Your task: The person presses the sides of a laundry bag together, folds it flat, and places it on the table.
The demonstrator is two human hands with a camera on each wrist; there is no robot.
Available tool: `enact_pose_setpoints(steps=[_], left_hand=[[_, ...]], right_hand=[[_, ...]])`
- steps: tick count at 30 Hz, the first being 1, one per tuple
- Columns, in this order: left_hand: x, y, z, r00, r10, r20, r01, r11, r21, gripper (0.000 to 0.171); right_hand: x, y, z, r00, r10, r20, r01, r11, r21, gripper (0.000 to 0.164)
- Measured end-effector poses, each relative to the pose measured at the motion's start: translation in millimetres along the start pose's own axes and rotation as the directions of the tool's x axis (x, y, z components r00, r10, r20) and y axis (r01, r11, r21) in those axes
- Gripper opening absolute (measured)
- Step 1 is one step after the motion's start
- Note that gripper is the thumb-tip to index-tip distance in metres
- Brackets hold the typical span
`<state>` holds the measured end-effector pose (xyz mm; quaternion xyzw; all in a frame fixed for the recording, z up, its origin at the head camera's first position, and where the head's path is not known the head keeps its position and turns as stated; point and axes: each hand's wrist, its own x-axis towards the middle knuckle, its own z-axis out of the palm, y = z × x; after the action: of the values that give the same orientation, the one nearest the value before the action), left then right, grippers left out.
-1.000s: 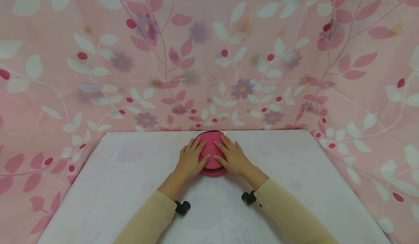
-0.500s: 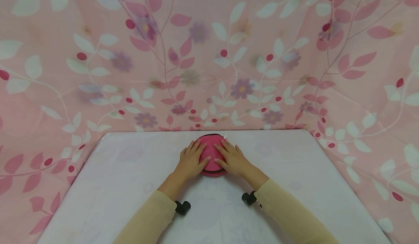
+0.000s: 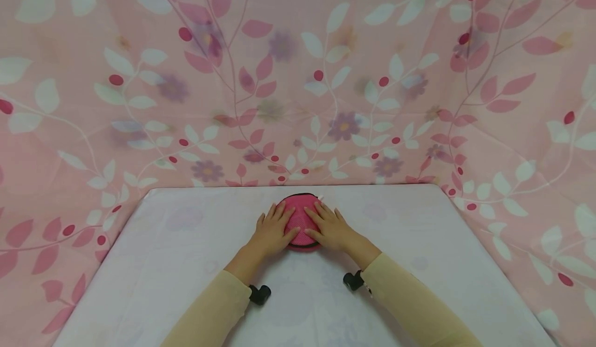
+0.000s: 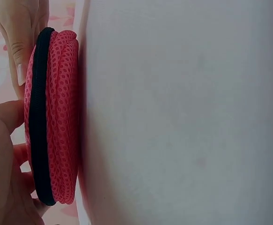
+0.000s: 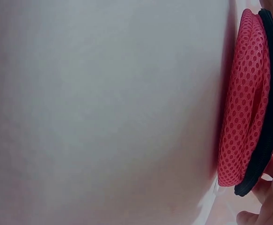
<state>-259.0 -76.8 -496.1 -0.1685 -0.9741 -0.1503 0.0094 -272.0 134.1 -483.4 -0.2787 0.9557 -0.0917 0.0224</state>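
Observation:
A round pink mesh zip bag [image 3: 299,202] lies squashed flat on the white-covered table, near its far edge. Both hands rest on top of it, one at each side, with fingers spread. My left hand [image 3: 271,231] covers its left part, and my right hand [image 3: 336,228] covers the right part; the two thumbs point at each other near the front. Side-on in the left wrist view, the mesh bag [image 4: 63,117] shows folded layers under a black zipper band [image 4: 41,122]. The right wrist view shows the bag [image 5: 241,108] with a small gap between its layers.
The white tablecloth [image 3: 186,264] spreads around the bag. Behind the table's far edge hangs a pink floral curtain [image 3: 298,93], which also runs along both sides. A small black wrist camera [image 3: 259,295] sits below each hand.
Under the hands the bag has sunk lower and flatter, and its far rim has come slightly nearer. Both hands have stayed almost in place.

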Motion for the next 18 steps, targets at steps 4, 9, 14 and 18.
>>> enact_pose_setpoints(steps=[4,9,14,18], left_hand=[[-0.6,1.0,-0.4,1.000,-0.006,0.021,0.006,1.000,-0.001,0.069],[0.3,0.3,1.0,0.999,-0.010,0.046,0.010,1.000,0.006,0.069],[0.1,-1.0,1.8,0.998,-0.006,0.063,0.006,1.000,-0.002,0.068],[-0.9,-1.4,2.3,0.997,-0.007,0.077,0.007,1.000,-0.001,0.068]], right_hand=[[0.2,-1.0,-0.2,0.999,0.014,0.034,-0.014,1.000,0.001,0.068],[0.8,-2.0,-1.8,0.997,0.022,0.077,-0.022,1.000,-0.005,0.069],[1.8,-3.5,-3.9,0.993,0.027,0.113,-0.027,1.000,-0.001,0.068],[2.1,-4.7,-3.1,0.990,0.034,0.139,-0.034,0.999,-0.001,0.068]])
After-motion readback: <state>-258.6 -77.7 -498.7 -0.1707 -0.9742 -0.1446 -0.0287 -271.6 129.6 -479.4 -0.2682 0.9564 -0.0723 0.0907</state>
